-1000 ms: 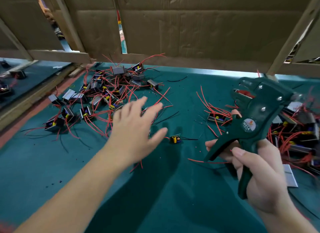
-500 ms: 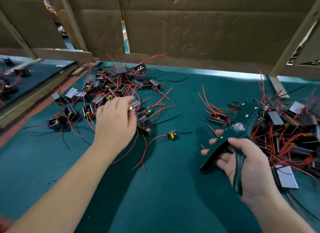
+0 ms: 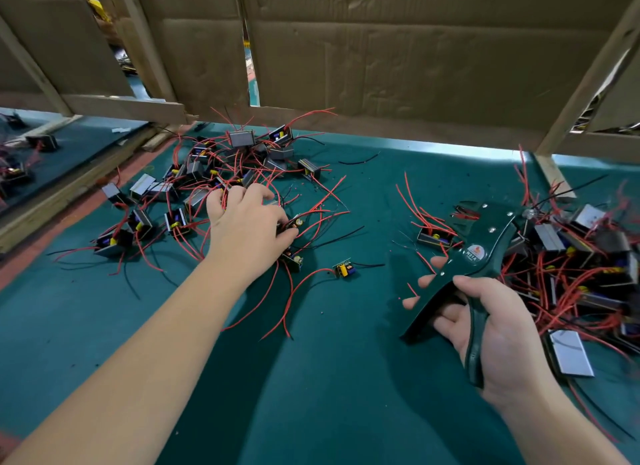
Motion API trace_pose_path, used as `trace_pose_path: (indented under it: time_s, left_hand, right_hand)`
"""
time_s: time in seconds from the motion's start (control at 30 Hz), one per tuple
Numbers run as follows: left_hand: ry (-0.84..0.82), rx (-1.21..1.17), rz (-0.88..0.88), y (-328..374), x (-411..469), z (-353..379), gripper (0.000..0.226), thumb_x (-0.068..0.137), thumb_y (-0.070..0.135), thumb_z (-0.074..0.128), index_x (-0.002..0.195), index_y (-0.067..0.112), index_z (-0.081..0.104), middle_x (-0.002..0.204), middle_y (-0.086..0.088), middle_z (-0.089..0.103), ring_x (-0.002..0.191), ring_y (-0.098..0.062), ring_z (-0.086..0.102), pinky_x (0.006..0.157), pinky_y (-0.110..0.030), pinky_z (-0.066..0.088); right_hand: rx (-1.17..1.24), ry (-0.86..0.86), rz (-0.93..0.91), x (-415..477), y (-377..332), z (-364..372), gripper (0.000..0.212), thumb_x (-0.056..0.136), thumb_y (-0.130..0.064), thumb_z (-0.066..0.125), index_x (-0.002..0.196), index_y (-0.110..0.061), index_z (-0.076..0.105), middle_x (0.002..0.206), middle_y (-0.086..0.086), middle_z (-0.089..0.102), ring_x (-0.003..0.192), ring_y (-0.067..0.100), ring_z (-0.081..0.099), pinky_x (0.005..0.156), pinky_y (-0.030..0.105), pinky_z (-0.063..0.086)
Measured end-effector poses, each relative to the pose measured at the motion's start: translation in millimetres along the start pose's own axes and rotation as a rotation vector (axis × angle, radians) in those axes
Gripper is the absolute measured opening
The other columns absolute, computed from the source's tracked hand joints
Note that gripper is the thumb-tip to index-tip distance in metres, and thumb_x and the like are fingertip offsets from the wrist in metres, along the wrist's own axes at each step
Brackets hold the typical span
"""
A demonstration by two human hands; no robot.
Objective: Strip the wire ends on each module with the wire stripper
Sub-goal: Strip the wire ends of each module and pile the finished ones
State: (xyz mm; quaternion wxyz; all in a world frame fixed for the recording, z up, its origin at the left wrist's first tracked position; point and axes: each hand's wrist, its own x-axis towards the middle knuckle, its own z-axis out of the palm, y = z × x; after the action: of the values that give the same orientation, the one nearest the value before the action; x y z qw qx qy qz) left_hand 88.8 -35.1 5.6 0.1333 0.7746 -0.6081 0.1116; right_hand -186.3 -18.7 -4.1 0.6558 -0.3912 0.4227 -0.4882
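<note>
My left hand (image 3: 247, 222) pinches a module (image 3: 295, 223) in the pile (image 3: 194, 174); right hand (image 3: 498, 329) grips the wire stripper (image 3: 491, 238), handles spread.

Desk: a desk (image 3: 346, 388) covered in teal-green cloth is seen beneath the left grip (image 3: 247, 222) and the right grip (image 3: 495, 329).
Back wall: creased brown cardboard sheets (image 3: 398, 59) are set upright beyond both grips.
Frame: the sheets are backed by a wooden rail (image 3: 131, 106) beyond the left grip; a slanted wooden post (image 3: 588, 84) is seen beyond the right grip.
Gap: a narrow slit (image 3: 252, 84) is left between two sheets, beyond the left grip.
Light: a pale bright strip (image 3: 450, 148) is shown along the desk's far edge, beyond the right grip.
Neighbouring surface: to the left of the left grip, a second teal top (image 3: 79, 142) is separated by a wooden beam (image 3: 69, 191).
</note>
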Motion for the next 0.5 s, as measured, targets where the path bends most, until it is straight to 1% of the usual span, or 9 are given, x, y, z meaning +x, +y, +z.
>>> trace_pose_path:
  time_s: [0.1,0.17,0.2,0.27,0.3,0.37,0.4,0.43,0.5]
  left_hand:
    - [0.095,0.002,-0.043,8,8,-3,0.025,0.089,0.042,0.056,0.077,0.027,0.072,0.097,0.008,0.063,0.105,-0.022,0.052,0.104,-0.042,0.010]
    - [0.220,-0.086,-0.050,11,10,-6,0.023,0.091,0.034,0.055,0.077,0.023,0.069,0.085,0.007,0.065,0.091,-0.020,0.059,0.102,-0.039,0.015]
    - [0.278,-0.196,-0.041,12,9,-9,0.020,0.092,0.031,0.056,0.080,0.021,0.067,0.080,0.008,0.065,0.081,-0.019,0.059,0.098,-0.036,0.023]
    - [0.329,-0.488,-0.029,15,7,-17,0.017,0.093,0.028,0.057,0.084,0.015,0.063,0.073,0.010,0.061,0.062,-0.008,0.054,0.076,-0.027,0.037]
    - [0.332,-0.638,-0.034,19,7,-23,0.018,0.094,0.026,0.056,0.085,0.012,0.062,0.073,0.011,0.062,0.060,-0.003,0.054,0.067,-0.021,0.037]
    - [0.319,-0.975,-0.064,27,7,-37,0.017,0.095,0.021,0.056,0.086,0.008,0.060,0.082,0.007,0.069,0.065,0.004,0.057,0.062,-0.010,0.039]
    - [0.282,-1.171,-0.086,32,7,-43,0.015,0.096,0.018,0.055,0.085,0.009,0.060,0.086,0.003,0.072,0.070,0.001,0.062,0.062,-0.009,0.042]
    - [0.221,-1.363,-0.109,37,7,-49,0.013,0.097,0.016,0.055,0.086,0.011,0.059,0.088,0.000,0.073,0.076,-0.008,0.066,0.060,-0.012,0.046]
    - [0.078,-1.646,-0.144,45,5,-55,0.010,0.096,0.012,0.053,0.090,0.015,0.061,0.088,0.000,0.074,0.081,-0.018,0.069,0.060,-0.021,0.052]
  right_hand:
    - [0.020,-0.012,-0.018,1,1,-1,0.033,0.070,-0.023,0.054,0.098,-0.011,0.066,0.082,0.010,0.069,0.078,0.040,0.069,0.081,0.054,0.053]
    - [0.035,-0.022,-0.026,2,1,-1,0.031,0.071,-0.022,0.053,0.097,-0.011,0.066,0.081,0.009,0.069,0.075,0.038,0.069,0.078,0.053,0.054]
    - [0.042,-0.029,-0.021,2,0,-1,0.033,0.071,-0.022,0.053,0.098,-0.011,0.066,0.081,0.009,0.069,0.075,0.039,0.069,0.076,0.051,0.054]
    - [0.062,-0.043,-0.012,2,0,-2,0.036,0.070,-0.022,0.053,0.101,-0.008,0.065,0.080,0.011,0.068,0.076,0.041,0.068,0.072,0.049,0.056]
    - [0.073,-0.049,-0.011,2,0,-3,0.037,0.071,-0.022,0.052,0.102,-0.008,0.065,0.081,0.012,0.068,0.076,0.042,0.068,0.072,0.049,0.056]
    - [0.087,-0.062,-0.016,2,0,-4,0.036,0.072,-0.022,0.052,0.102,-0.009,0.066,0.084,0.012,0.068,0.078,0.044,0.067,0.073,0.052,0.056]
    - [0.096,-0.072,-0.019,2,0,-4,0.036,0.072,-0.021,0.052,0.103,-0.008,0.066,0.085,0.012,0.068,0.078,0.045,0.067,0.074,0.054,0.056]
    - [0.111,-0.085,-0.022,1,0,-4,0.037,0.071,-0.019,0.054,0.103,-0.007,0.065,0.085,0.014,0.067,0.078,0.045,0.066,0.073,0.054,0.056]
    - [0.142,-0.123,-0.038,0,-1,-2,0.045,0.064,-0.021,0.060,0.106,-0.005,0.063,0.084,0.016,0.065,0.076,0.045,0.065,0.072,0.054,0.056]
